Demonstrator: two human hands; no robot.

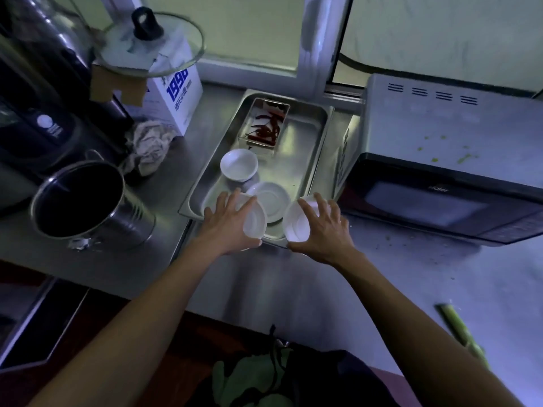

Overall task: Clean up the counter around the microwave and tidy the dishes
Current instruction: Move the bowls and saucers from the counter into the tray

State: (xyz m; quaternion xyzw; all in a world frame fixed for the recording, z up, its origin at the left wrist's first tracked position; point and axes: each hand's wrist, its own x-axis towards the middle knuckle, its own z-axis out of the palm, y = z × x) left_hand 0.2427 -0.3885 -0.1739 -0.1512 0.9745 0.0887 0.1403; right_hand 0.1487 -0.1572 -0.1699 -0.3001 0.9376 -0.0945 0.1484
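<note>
**Two small white dishes held over a steel tray**

The left hand (227,220) curls its fingers (244,205) round a small white dish (255,221) at the near edge of the steel tray (308,160); the right hand (321,227) grips a second white dish (296,223) the same way. A saucer (271,201) and a white bowl (238,164) sit in the tray beside a tin of dried red chillies (266,127). The microwave (440,171) on the right reads "Haier". A white carton (179,92) on the tabletop (264,283) bears "1998".
</note>
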